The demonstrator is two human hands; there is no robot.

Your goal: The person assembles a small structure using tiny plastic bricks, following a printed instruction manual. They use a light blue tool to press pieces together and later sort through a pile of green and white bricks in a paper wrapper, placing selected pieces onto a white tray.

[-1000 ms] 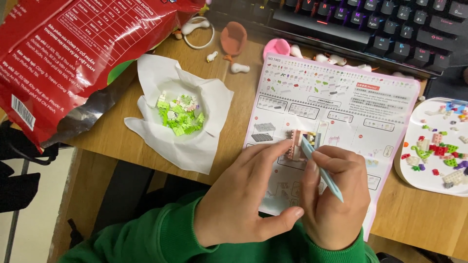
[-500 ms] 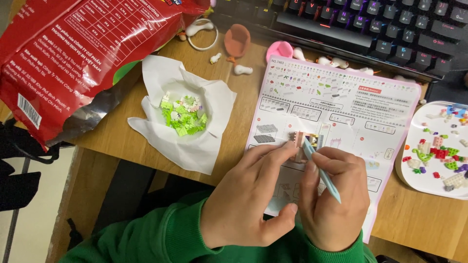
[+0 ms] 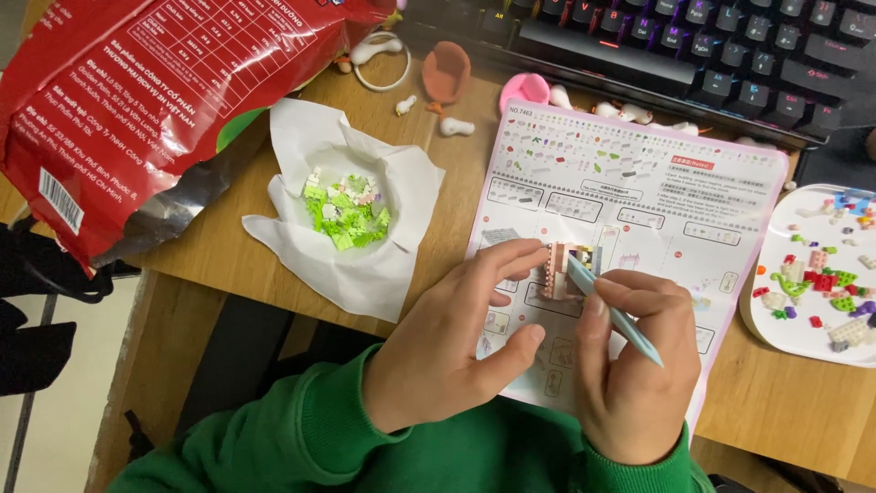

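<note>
Just right of frame centre, a small pink-and-white model of tiny plastic building bricks (image 3: 558,270) is pinched between the fingertips of the left hand (image 3: 456,342), above a printed paper instruction sheet with a pink border (image 3: 639,201). The right hand (image 3: 634,365) is closed in a narrow grip on a slim pale-blue plastic tool (image 3: 613,313), whose tip meets the model's right side. Only a few courses appear built, so the assembly is judged to be at an early or middle stage. Much material lies unused: a heap of light-green and white bricks (image 3: 345,212) in a crumpled white paper wrapper (image 3: 365,265) at centre left, and mixed red, green and white bricks (image 3: 812,283) on a white plate (image 3: 776,338) at the right edge. Pale rounded parts (image 3: 452,126), a white ring (image 3: 381,62), a brownish oval piece (image 3: 447,71) and a pink domed piece (image 3: 526,89) lie loose on the wooden surface (image 3: 210,246) near the top. A red printed foil bag (image 3: 128,100) fills the upper left; a dark keyboard with lit keys (image 3: 693,46) crosses the upper right.

Hidden or unclear: the model's lower and near faces are covered by the fingers, the tool's tip and any brick under it cannot be made out, both hands cover the sheet's lower steps, and the plate is cut off by the frame. Green sleeves (image 3: 319,438) hide both wrists.
</note>
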